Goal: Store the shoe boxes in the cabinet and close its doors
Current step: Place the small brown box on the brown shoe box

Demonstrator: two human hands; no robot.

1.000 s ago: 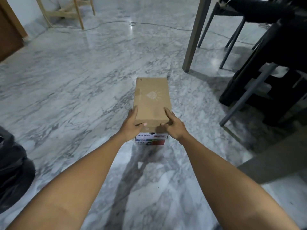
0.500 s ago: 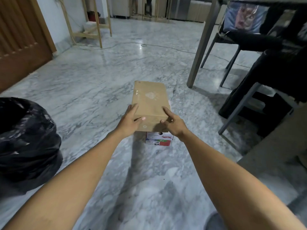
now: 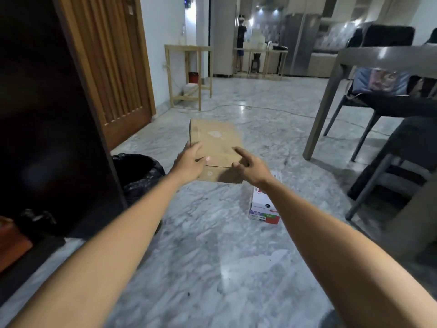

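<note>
I hold a plain brown cardboard shoe box [image 3: 216, 144] in the air in front of me, lengthwise away from me. My left hand [image 3: 189, 163] grips its near left corner, thumb on the lid. My right hand [image 3: 249, 165] grips the near right corner, forefinger stretched along the lid. A white shoe box with a red and green label [image 3: 262, 205] lies on the marble floor below and to the right, partly hidden by my right forearm. The dark cabinet's open door [image 3: 54, 110] stands at the left.
A black bin bag [image 3: 139, 172] sits on the floor by the cabinet door. An orange box [image 3: 11, 245] shows low in the cabinet. A grey table leg [image 3: 319, 119] and dark chairs [image 3: 387, 138] stand at the right. A wooden door [image 3: 113, 67] and a light wooden stand [image 3: 186, 76] lie ahead.
I have lifted the brown box off the white box and carried it up and leftward. My view has risen and turned left, bringing the cabinet door into sight.
</note>
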